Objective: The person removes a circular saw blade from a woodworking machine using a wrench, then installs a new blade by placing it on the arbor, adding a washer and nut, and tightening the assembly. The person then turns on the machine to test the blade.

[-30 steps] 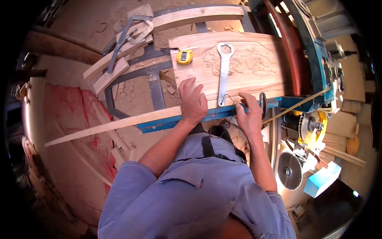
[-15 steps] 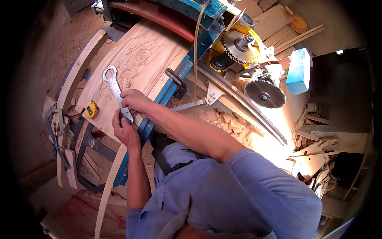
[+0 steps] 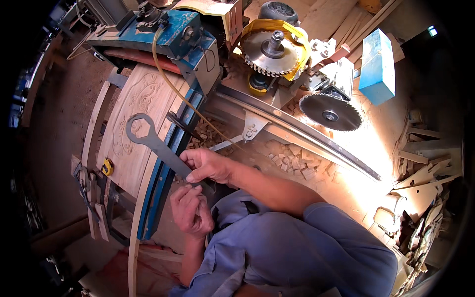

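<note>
A large flat grey wrench [image 3: 157, 142], with a ring-shaped head and a six-sided opening, is held up over the near edge of a carved wooden panel [image 3: 132, 136]. My right hand [image 3: 210, 166] grips its handle, thumb on top. Just below the handle's lower end is my left hand [image 3: 190, 210], its fingers curled closed; whether they pinch the wrench's end or something small is hidden. On the panel's left corner sits a yellow and black tape measure [image 3: 107, 167]. A dark clamp [image 3: 182, 124] sits on the blue rail [image 3: 157, 190] along the panel's near side.
To the right, a toothed circular saw blade [image 3: 267, 54] sits in a yellow guard, with a second bare blade [image 3: 330, 112] beyond it. A blue box-shaped block [image 3: 377, 67] is beside them. Wood offcuts [image 3: 292, 157] litter the floor; a hose [image 3: 170, 81] hangs from the blue machine [image 3: 173, 37].
Both hands have drawn back toward my body, bringing the wrench off the panel. My view has shifted, showing more of the blue machine. The tape measure stays on the panel.
</note>
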{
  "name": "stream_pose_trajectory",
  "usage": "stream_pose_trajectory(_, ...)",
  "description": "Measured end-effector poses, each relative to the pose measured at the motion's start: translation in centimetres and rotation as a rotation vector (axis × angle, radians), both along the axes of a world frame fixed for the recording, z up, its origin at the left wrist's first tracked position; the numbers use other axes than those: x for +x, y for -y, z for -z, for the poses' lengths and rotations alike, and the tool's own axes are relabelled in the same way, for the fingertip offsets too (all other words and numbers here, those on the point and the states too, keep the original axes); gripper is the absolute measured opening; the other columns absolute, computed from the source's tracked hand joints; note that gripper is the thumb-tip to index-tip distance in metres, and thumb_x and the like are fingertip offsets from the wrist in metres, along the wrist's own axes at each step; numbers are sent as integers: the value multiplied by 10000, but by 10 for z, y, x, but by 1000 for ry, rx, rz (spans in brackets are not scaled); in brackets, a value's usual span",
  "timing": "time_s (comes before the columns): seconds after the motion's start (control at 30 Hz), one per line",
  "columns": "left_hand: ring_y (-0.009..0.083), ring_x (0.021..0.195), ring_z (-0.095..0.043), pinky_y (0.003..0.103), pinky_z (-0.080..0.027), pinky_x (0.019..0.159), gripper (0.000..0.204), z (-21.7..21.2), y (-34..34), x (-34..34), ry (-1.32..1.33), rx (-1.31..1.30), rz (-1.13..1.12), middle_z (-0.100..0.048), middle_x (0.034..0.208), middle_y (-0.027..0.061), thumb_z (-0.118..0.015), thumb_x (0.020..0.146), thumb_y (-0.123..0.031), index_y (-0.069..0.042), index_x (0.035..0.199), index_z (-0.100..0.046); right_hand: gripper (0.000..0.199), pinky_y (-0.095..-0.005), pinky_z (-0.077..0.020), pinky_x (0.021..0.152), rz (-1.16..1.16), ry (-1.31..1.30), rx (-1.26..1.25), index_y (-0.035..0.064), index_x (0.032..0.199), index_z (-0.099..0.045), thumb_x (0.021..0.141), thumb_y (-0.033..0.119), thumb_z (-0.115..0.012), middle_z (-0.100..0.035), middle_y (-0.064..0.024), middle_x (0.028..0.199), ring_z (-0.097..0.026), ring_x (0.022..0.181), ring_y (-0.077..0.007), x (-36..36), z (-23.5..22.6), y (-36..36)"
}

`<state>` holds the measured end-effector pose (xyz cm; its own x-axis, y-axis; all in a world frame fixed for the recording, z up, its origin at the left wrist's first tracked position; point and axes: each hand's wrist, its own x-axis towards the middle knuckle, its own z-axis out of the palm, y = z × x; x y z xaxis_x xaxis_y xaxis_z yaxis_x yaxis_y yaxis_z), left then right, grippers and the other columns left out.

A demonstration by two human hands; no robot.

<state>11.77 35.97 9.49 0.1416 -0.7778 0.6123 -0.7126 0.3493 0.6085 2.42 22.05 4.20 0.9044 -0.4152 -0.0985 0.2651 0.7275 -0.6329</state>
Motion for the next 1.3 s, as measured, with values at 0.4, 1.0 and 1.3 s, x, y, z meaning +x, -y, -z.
stream_pose_trajectory(0.4, 127, 899, -653, 252, -507, 820, 309, 114, 192, -106, -1318, 755, 134, -733, 1025, 97, -616, 962, -58, 115, 1218, -628, 93, -302, -335, 441, 790, -389, 467, 77, 976, -552, 992, 160, -589, -419, -3, 634, -371, 449, -125, -190, 27, 13)
stream_pose_trajectory(1.0, 277, 1028, -674, 433, -544, 934, 383, 402, 532, -173, -2097, 1036, 239, -692, 1139, 98, -437, 1015, -367, -88, 1186, -636, 278, -282, -510, 511, 1113, -1152, 4, -6, 1152, -567, 1073, 229, -441, -665, -104, 785, -618, 536, -171, -213, 4, 138)
stream_pose_trajectory(1.3, 279, 1032, -672, 434, -544, 935, 385, 384, 571, -174, -2027, 1110, 397, -689, 1146, 99, -435, 1016, -367, -87, 1192, -633, 297, -268, -488, 523, 942, -1037, 9, -8, 988, -615, 1061, 230, -453, -643, -108, 714, -593, 522, -157, -227, -7, 233)
